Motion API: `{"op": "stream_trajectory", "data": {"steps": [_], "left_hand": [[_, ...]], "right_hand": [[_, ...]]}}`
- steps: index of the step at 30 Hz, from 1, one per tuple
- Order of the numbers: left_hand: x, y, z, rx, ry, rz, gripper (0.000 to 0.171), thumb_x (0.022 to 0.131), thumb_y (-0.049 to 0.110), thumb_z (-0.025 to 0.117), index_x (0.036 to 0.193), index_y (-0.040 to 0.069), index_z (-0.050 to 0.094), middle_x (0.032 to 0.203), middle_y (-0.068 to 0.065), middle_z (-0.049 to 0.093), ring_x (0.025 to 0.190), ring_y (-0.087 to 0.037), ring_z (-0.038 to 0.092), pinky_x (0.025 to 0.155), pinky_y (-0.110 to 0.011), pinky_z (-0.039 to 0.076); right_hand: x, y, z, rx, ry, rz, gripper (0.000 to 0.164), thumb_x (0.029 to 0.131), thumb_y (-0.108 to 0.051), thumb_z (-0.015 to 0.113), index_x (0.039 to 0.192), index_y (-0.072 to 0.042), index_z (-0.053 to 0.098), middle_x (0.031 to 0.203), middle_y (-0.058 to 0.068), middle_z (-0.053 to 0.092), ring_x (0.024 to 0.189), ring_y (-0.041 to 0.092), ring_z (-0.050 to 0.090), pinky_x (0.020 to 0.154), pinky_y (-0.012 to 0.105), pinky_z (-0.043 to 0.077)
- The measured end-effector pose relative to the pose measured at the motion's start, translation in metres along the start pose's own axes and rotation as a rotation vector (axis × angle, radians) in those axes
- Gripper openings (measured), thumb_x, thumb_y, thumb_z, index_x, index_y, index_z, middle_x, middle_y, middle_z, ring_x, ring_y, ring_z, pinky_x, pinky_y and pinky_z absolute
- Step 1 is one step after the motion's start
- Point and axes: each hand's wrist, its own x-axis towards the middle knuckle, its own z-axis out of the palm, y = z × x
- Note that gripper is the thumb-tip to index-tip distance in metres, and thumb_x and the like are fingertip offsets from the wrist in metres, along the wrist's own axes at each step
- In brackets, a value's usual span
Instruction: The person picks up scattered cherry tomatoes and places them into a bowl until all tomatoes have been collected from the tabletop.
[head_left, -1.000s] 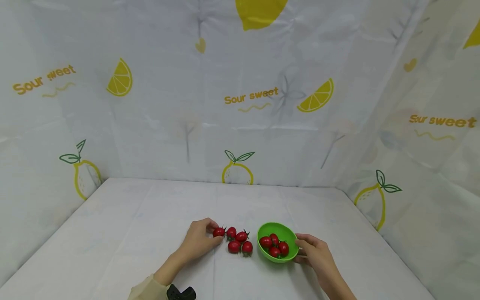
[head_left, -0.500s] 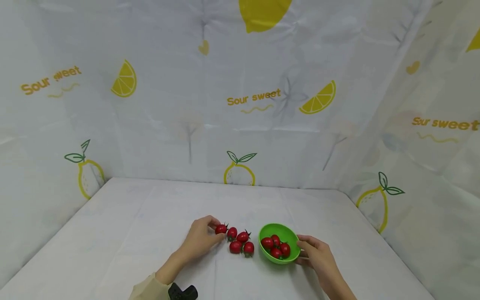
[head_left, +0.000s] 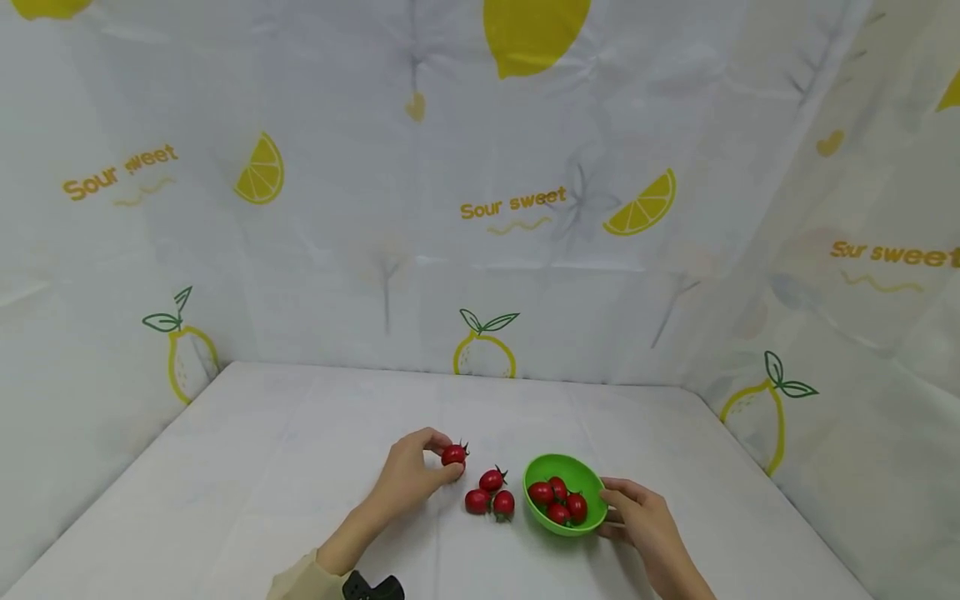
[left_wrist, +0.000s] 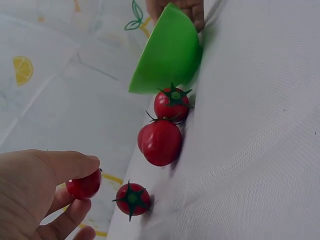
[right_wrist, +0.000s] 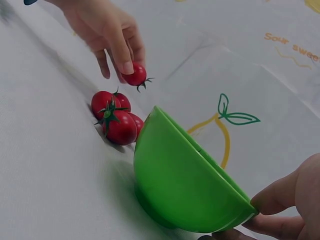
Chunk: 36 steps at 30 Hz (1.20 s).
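My left hand (head_left: 412,473) pinches a red cherry tomato (head_left: 453,454) with a green stem between thumb and fingers. The left wrist view has this held tomato (left_wrist: 84,187) off the cloth, near a loose tomato (left_wrist: 133,200) that the hand partly hides in the head view. Three more cherry tomatoes (head_left: 492,480) lie grouped between that hand and a green bowl (head_left: 573,468). Several tomatoes (head_left: 558,512) sit inside the bowl. At the bowl's right side, my right hand (head_left: 647,523) grips the rim, thumb on top and fingers below, as the right wrist view shows.
A white cloth (head_left: 315,450) covers the table. Behind it and at both sides hang white sheets (head_left: 337,250) printed with lemons and lettering. A dark wrist strap (head_left: 373,587) sits on the left forearm.
The left hand has lifted the cherry tomato from the left end of the group and moved slightly right with it. The right hand still holds the bowl; the head view has shifted a little.
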Motion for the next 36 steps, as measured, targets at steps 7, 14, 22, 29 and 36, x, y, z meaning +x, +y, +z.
{"op": "stream_trajectory", "data": {"steps": [7, 14, 22, 29, 36], "left_hand": [[0.000, 0.005, 0.001, -0.003, -0.002, 0.014, 0.025, 0.083, 0.021, 0.079, 0.102, 0.010, 0.066, 0.093, 0.006, 0.065, 0.098, -0.020, 0.059, 0.090, -0.052, 0.043], [-0.001, 0.010, 0.002, 0.004, -0.005, 0.010, 0.026, 0.083, 0.021, 0.079, 0.102, 0.010, 0.066, 0.093, 0.006, 0.064, 0.098, -0.020, 0.059, 0.089, -0.053, 0.043], [-0.002, 0.012, 0.005, -0.013, -0.019, 0.029, 0.026, 0.084, 0.023, 0.079, 0.103, 0.010, 0.066, 0.095, 0.006, 0.065, 0.097, -0.019, 0.059, 0.089, -0.052, 0.043], [-0.002, 0.015, 0.007, -0.018, -0.017, 0.035, 0.025, 0.084, 0.021, 0.079, 0.102, 0.011, 0.066, 0.095, 0.006, 0.065, 0.097, -0.018, 0.060, 0.087, -0.049, 0.044], [-0.005, 0.016, 0.012, -0.012, -0.043, 0.023, 0.026, 0.084, 0.023, 0.079, 0.103, 0.011, 0.067, 0.096, 0.006, 0.065, 0.095, -0.018, 0.061, 0.084, -0.045, 0.047]], "right_hand": [[-0.002, 0.001, -0.001, 0.001, -0.006, -0.016, 0.040, 0.099, -0.014, 0.053, 0.130, 0.011, 0.052, 0.113, 0.019, 0.062, 0.083, 0.021, 0.066, 0.075, 0.038, 0.056], [-0.001, 0.000, 0.000, 0.005, -0.008, -0.015, 0.040, 0.100, -0.014, 0.053, 0.130, 0.012, 0.052, 0.111, 0.018, 0.063, 0.082, 0.021, 0.066, 0.074, 0.038, 0.056], [-0.001, -0.001, 0.000, 0.000, -0.003, -0.016, 0.039, 0.099, -0.014, 0.053, 0.130, 0.011, 0.052, 0.113, 0.019, 0.062, 0.083, 0.021, 0.065, 0.074, 0.038, 0.056], [-0.002, -0.001, 0.000, 0.001, 0.009, -0.023, 0.039, 0.098, -0.013, 0.053, 0.129, 0.011, 0.053, 0.114, 0.020, 0.062, 0.083, 0.021, 0.066, 0.075, 0.037, 0.056], [-0.002, 0.000, 0.000, 0.007, 0.011, -0.021, 0.039, 0.098, -0.012, 0.054, 0.129, 0.012, 0.052, 0.112, 0.020, 0.063, 0.083, 0.021, 0.065, 0.074, 0.037, 0.056]]}}
